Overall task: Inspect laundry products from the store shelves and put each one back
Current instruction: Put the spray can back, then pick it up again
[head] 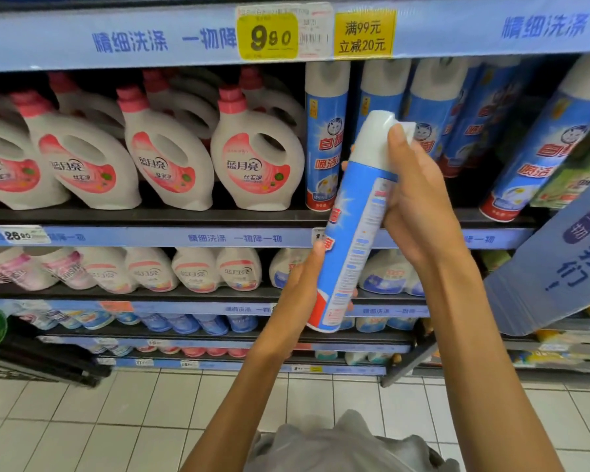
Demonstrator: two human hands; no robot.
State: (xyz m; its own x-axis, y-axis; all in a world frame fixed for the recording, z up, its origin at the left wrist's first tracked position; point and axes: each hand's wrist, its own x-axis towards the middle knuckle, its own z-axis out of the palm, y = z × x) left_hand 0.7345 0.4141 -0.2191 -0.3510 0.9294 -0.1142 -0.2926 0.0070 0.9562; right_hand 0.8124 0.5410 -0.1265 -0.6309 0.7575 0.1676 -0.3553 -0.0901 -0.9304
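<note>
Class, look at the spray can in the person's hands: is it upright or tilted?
Tilted. The spray can leans, white cap up and right, base down and left, while the shelved cans behind it stand upright.

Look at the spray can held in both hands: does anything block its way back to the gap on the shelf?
Nothing visible does. The spray can is held tilted in front of the dark gap between the standing cans on the shelf.

This is a shop, a supermarket laundry aisle. A yellow price tag (268, 36) reading 9.90 sits on the blue shelf edge strip (116, 39). Just below the tag stand rows of identical pink-capped detergent jugs (256, 158) and blue spray cans (326, 137). Further shelves of stock follow beneath, down to a white tiled floor (99, 420).
</note>
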